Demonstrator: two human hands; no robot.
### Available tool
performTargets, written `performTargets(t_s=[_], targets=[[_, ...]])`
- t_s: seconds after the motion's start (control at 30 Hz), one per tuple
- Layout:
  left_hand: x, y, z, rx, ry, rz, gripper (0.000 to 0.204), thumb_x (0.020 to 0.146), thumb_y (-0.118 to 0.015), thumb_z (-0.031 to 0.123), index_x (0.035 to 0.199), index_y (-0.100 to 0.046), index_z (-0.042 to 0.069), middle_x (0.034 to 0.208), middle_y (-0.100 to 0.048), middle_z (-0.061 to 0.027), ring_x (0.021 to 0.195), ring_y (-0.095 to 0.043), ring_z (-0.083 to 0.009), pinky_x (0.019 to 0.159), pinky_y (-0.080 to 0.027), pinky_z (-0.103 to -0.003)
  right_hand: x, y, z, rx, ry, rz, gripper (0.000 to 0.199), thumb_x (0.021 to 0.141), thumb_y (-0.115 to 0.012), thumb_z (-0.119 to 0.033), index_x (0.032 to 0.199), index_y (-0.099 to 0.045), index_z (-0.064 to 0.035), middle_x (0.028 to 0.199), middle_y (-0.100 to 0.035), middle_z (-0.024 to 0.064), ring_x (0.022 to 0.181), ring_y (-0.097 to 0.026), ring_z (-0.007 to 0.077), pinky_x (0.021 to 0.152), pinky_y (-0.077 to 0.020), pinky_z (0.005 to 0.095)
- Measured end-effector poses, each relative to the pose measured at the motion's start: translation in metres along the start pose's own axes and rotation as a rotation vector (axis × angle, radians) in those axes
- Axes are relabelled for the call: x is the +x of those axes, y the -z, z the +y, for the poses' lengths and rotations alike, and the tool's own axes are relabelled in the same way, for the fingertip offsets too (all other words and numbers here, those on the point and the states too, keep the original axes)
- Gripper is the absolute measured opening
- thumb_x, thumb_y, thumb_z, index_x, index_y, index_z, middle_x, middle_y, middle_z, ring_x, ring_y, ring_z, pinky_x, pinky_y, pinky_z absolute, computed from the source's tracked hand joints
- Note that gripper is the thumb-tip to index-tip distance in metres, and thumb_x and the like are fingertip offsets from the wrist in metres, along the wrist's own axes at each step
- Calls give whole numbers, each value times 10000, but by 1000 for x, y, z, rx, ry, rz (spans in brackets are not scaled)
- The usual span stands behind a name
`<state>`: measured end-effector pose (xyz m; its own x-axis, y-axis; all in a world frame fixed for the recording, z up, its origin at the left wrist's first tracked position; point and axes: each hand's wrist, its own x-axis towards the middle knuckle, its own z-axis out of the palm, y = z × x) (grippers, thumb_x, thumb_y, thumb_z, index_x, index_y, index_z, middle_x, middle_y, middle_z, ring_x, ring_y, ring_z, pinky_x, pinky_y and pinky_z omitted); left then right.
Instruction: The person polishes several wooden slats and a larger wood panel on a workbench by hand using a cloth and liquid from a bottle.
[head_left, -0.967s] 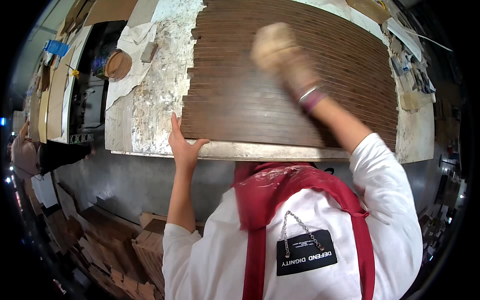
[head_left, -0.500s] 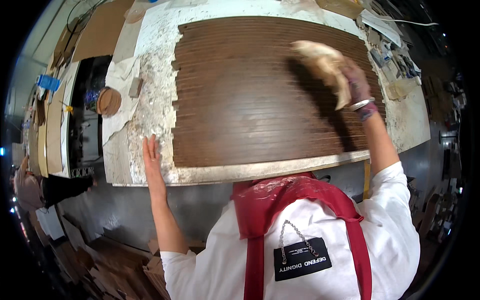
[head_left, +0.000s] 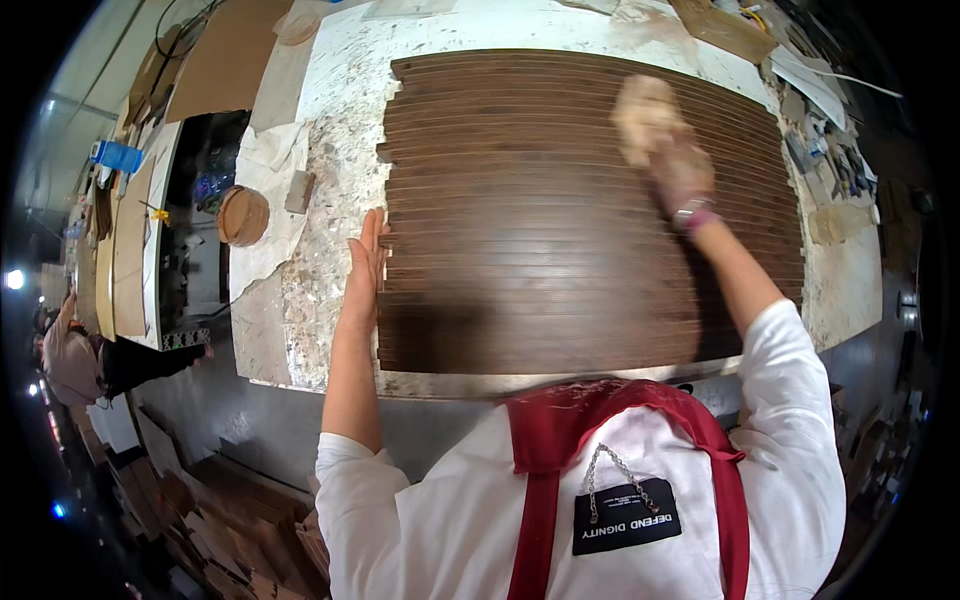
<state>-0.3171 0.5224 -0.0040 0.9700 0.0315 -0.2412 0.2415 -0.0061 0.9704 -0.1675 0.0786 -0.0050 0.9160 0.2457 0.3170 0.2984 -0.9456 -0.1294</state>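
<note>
A wide dark brown panel of narrow wooden strips (head_left: pixel 540 230) lies on the worktable, its left edge uneven where strips stick out. My right hand (head_left: pixel 682 172) is closed on a pale yellowish cloth (head_left: pixel 645 112), pressed to the panel's upper right part; motion blurs both a little. Along the panel's left edge rests my left hand (head_left: pixel 366 262), fingers stretched out and touching the strip ends, holding nothing. My right hand looks stained dark.
A round brown container (head_left: pixel 243 216) and a small block (head_left: pixel 299 192) sit on white paper left of the panel. Tools (head_left: pixel 815 145) and a clear tub (head_left: pixel 828 224) lie at the right edge. Another person (head_left: pixel 75 365) stands far left.
My left hand has moved from the table's front edge up against the panel's left edge. The cloth in my right hand has come down onto the panel.
</note>
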Motion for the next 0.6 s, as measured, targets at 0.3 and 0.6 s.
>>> performTargets(t_s=[0.3,0.6], targets=[[58,47,7,-524,-41,230,853,946,-193,705,1544,-179,97,1594,-235,-96,1474,-177,-279,1187,-83,-440,-35,15,-218,924,1033,-448,417,914,-540,-192,1318,-535,-90,1318,-543,137,1112,-571,315,939,-466,446],[229,33,36,-173,-168,154,888,950,-169,708,1549,-91,58,1621,-106,-110,1494,-96,-265,1193,-80,-444,70,26,151,770,-919,209,360,1001,-490,-309,1225,-581,-42,1109,-638,115,936,-622,199,773,-521,309]])
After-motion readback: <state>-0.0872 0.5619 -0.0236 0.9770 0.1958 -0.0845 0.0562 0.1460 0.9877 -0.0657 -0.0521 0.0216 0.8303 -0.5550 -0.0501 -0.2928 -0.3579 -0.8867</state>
